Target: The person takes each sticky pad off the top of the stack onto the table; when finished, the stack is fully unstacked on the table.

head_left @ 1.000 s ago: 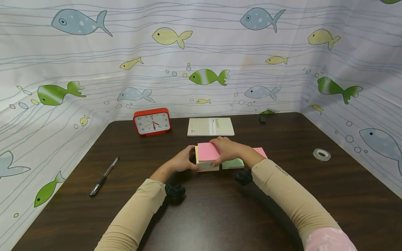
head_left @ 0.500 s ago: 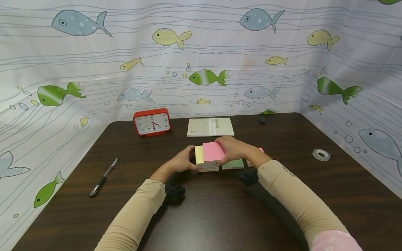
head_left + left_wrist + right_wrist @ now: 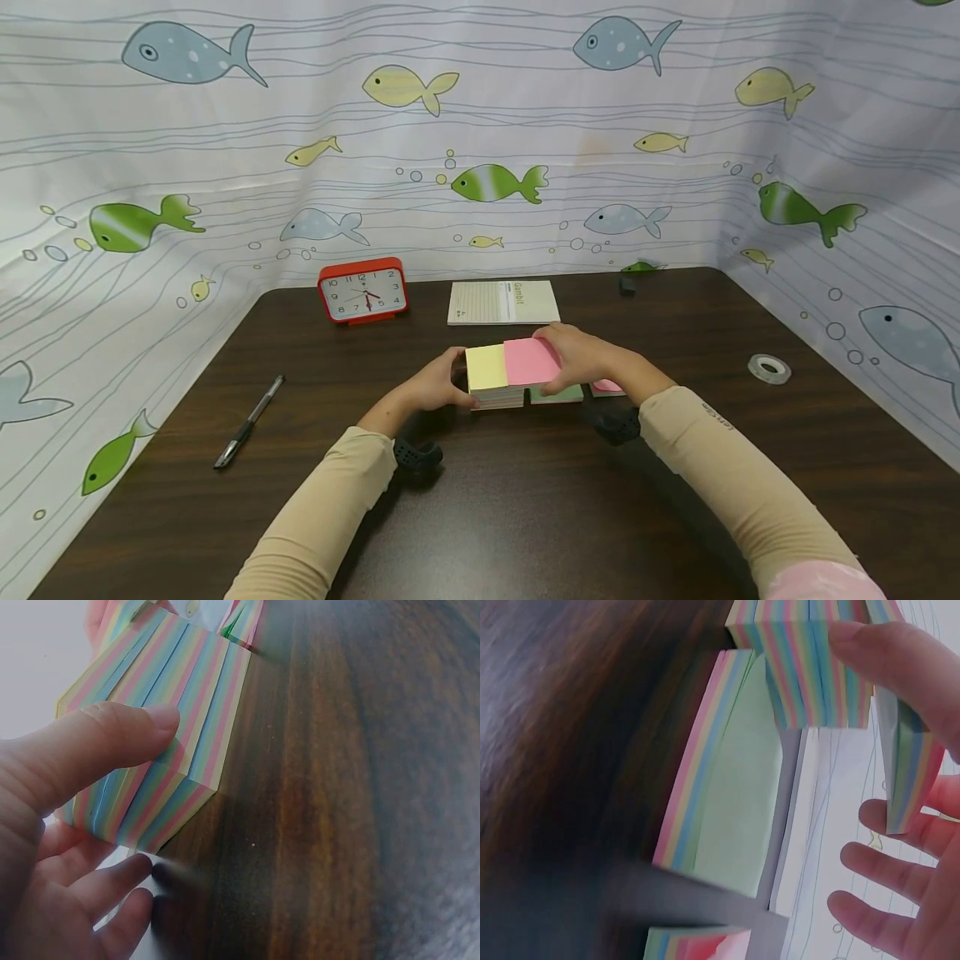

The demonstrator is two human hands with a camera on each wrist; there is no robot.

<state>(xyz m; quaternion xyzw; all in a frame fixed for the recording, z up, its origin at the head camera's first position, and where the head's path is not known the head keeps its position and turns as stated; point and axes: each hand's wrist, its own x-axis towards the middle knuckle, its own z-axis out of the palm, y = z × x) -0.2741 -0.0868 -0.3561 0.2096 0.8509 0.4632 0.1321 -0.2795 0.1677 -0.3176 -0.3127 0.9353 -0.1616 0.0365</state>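
My left hand point(image 3: 435, 383) grips the left side of a stack of sticky note pads point(image 3: 486, 368), thumb on the near side and fingers behind. Yellow tops the stack, and its sides show rainbow stripes in the left wrist view. My right hand point(image 3: 579, 360) pinches a pink-topped sticky note pad point(image 3: 531, 362) between thumb and fingers. That pad juts out past the stack's right edge, over a green-topped sticky note pad point(image 3: 557, 394) on the table. In the right wrist view the held pad point(image 3: 912, 776) appears edge-on, beside the stack's striped side point(image 3: 810, 667).
Another pink-topped pad point(image 3: 606, 387) lies right of the green one, partly behind my right wrist. Behind stand a notebook point(image 3: 502, 303) and a red alarm clock point(image 3: 363, 292). A pen point(image 3: 250, 423) lies left, a tape roll point(image 3: 768, 369) right, and a small dark block point(image 3: 627, 286) at the back.
My right hand has slid the pink-topped pad rightward off the top of the stack, uncovering the yellow top. The left hand has stayed in place on the stack.
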